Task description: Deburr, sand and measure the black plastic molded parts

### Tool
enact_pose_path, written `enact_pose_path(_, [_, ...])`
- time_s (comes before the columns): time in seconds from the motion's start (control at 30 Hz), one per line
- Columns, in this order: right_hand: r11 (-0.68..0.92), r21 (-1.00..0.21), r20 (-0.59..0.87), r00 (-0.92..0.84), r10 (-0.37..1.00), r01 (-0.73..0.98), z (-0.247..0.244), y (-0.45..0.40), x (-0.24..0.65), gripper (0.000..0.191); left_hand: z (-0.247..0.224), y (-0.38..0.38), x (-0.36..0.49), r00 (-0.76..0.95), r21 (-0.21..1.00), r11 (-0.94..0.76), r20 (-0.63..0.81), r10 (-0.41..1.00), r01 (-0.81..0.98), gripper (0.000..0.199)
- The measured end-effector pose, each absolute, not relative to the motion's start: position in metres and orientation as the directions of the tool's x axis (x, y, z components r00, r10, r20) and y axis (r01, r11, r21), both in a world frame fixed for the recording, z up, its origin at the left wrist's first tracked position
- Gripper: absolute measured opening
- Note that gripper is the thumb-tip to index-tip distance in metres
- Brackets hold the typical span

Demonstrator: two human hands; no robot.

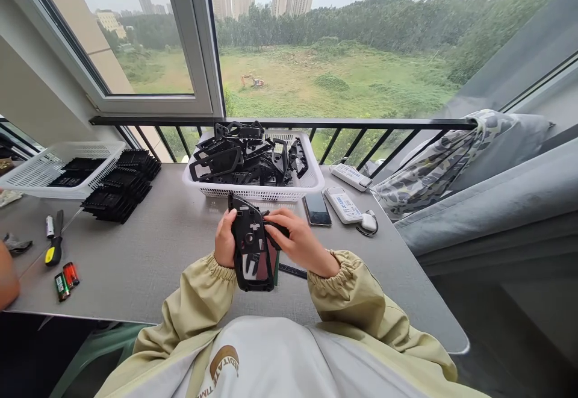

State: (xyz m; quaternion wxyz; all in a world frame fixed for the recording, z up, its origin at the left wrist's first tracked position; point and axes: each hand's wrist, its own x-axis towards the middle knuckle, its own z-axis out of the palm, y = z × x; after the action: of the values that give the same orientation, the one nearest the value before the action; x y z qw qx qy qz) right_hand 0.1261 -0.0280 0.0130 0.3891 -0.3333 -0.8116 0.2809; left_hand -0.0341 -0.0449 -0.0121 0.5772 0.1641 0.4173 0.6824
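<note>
My left hand (224,240) grips the left edge of a black plastic housing (249,226), thumb on its front, and holds it upright above the table. The housing has a round hole, small cut-outs and a large opening near its bottom. My right hand (295,238) is closed at the housing's upper right side, fingers pinched around a dark plastic piece (279,229) whose exact shape is mostly hidden. Partly behind the housing shows a flat green-edged piece (276,265). A black strip with fine marks (293,271) lies on the table beside it.
A white basket (257,191) heaped with black plastic frames (244,154) stands ahead. Stacked black parts (124,184) and another basket (76,190) are left, near a screwdriver (54,247) and batteries (63,286). A phone (318,209) and white devices (343,205) lie right. Another person's arm (6,274) shows far left.
</note>
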Motion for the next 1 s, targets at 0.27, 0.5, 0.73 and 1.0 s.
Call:
enact_pose_path(0.27, [0.693, -0.649, 0.363, -0.672, 0.645, 0.315, 0.013, -0.049, 0.132, 0.025, -0.021, -0.035, -0.046, -0.501, 0.794, -0.077, -0.301, 0.811, -0.603, 0.032])
enact_pose_path(0.5, [0.622, -0.694, 0.429, -0.486, 0.761, 0.362, 0.013, -0.039, 0.131, 0.022, -0.015, -0.037, -0.036, -0.385, 0.77, -0.037, -0.277, 0.88, -0.637, 0.031])
enact_pose_path(0.73, [0.594, -0.699, 0.323, -0.565, 0.76, 0.398, 0.015, -0.033, 0.141, 0.019, -0.007, -0.041, -0.036, -0.455, 0.777, -0.099, -0.255, 0.853, -0.622, 0.03])
enact_pose_path(1.0, [0.687, -0.657, 0.547, -0.429, 0.718, 0.312, 0.016, -0.039, 0.129, 0.02, -0.006, -0.047, -0.022, -0.375, 0.855, -0.051, -0.172, 0.911, -0.516, 0.043])
